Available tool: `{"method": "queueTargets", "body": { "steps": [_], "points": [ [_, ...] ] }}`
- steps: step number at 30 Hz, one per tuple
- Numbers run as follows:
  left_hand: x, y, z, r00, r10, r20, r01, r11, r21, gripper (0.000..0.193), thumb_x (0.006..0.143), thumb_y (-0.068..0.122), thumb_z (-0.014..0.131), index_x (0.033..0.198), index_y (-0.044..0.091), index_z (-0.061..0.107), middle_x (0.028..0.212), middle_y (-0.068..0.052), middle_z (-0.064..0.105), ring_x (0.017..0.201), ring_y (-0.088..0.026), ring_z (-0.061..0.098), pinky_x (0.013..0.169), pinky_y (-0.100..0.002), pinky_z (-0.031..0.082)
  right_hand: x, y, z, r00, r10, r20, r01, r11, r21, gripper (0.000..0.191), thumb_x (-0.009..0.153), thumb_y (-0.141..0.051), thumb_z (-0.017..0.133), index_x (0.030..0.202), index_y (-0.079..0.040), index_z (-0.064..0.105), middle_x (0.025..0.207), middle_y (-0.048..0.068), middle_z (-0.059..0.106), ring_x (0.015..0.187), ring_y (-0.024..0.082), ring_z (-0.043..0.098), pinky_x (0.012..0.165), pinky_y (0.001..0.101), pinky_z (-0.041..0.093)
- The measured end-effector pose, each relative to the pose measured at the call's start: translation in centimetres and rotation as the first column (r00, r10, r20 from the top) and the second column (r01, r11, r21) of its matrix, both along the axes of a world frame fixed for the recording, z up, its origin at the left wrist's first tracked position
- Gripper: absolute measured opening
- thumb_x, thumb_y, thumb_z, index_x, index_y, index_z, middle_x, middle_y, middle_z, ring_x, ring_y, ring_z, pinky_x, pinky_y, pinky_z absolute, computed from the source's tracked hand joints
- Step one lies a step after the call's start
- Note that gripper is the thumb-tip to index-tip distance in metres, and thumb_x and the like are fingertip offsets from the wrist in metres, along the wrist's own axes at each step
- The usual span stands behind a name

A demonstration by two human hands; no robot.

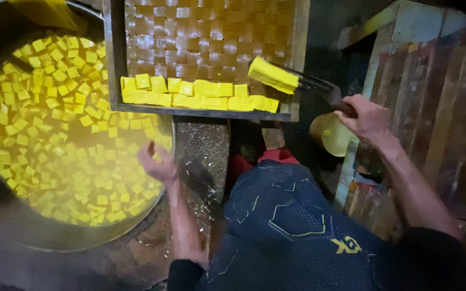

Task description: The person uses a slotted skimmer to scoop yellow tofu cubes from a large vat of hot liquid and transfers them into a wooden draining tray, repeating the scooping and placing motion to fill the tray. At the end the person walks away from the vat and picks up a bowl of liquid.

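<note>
Dark trousers; pot of yellow cubes; woven tray holds a row.

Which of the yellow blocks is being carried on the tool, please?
The long yellow slab on the spatula held by the right hand; the others are small cubes.

Woven tray carries row of yellow cubes; tray edge overlaps vat rim.
</note>
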State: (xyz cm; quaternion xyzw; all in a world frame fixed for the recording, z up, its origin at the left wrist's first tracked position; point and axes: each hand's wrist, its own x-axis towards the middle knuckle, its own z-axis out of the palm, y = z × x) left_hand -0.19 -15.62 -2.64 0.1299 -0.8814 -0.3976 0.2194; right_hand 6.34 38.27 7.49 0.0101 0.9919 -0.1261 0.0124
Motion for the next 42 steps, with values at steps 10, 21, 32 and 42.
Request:
{"method": "queueTargets", "body": {
  "steps": [10, 21, 32, 42],
  "points": [
    [-4.7, 18.6, -0.2, 0.894, -0.446, 0.031, 0.443, 0.893, 0.078, 0.034, 0.092, 0.012, 0.071, 0.123, 0.000, 0.064, 0.116, -0.019, 0.068, 0.107, -0.034, 0.067, 0.096, -0.041, 0.053, 2.3, 1.9, -2.9, 0.963, -0.203, -0.178, 0.155, 0.956, -0.249, 0.032, 0.097, -0.013, 0.074, 0.127, -0.003, 0.066, 0.112, 0.015, 0.067, 0.099, 0.030, 0.069, 0.084, 0.0395, 0.056],
    [-10.6, 30.5, -2.2, 0.499, -0.780, 0.378, 0.864, 0.412, -0.290, 0.036, 0.094, 0.039, 0.070, 0.120, 0.016, 0.064, 0.121, -0.014, 0.061, 0.123, -0.036, 0.054, 0.101, -0.053, 0.044, 3.5, 3.1, -9.9, 0.805, -0.527, 0.273, 0.513, 0.386, -0.767, 0.021, 0.105, -0.019, 0.066, 0.114, 0.000, 0.068, 0.087, 0.001, 0.070, 0.075, 0.006, 0.063, 0.067, 0.0228, 0.050],
    [-4.1, 1.4, 0.4, 0.991, -0.099, -0.086, 0.100, 0.995, 0.006, 0.029, 0.093, 0.016, 0.064, 0.120, 0.005, 0.069, 0.110, -0.018, 0.070, 0.104, -0.036, 0.065, 0.092, -0.044, 0.053, -13.8, -23.6, -7.4, 0.957, 0.140, 0.256, 0.197, 0.335, -0.921, 0.021, 0.101, -0.019, 0.065, 0.112, -0.002, 0.064, 0.085, 0.000, 0.068, 0.071, 0.008, 0.064, 0.065, 0.0243, 0.055],
    [4.8, -14.8, -5.0, 0.863, 0.390, 0.321, -0.311, 0.911, -0.272, 0.051, 0.088, 0.034, 0.070, 0.130, 0.005, 0.064, 0.133, -0.018, 0.058, 0.132, -0.039, 0.048, 0.109, -0.053, 0.038, -21.3, -58.3, -12.9, 0.727, 0.490, 0.481, -0.170, 0.807, -0.565, 0.055, 0.095, -0.054, 0.063, 0.094, 0.000, 0.074, 0.079, 0.015, 0.076, 0.071, 0.022, 0.074, 0.068, 0.0385, 0.056]
  ]
}}
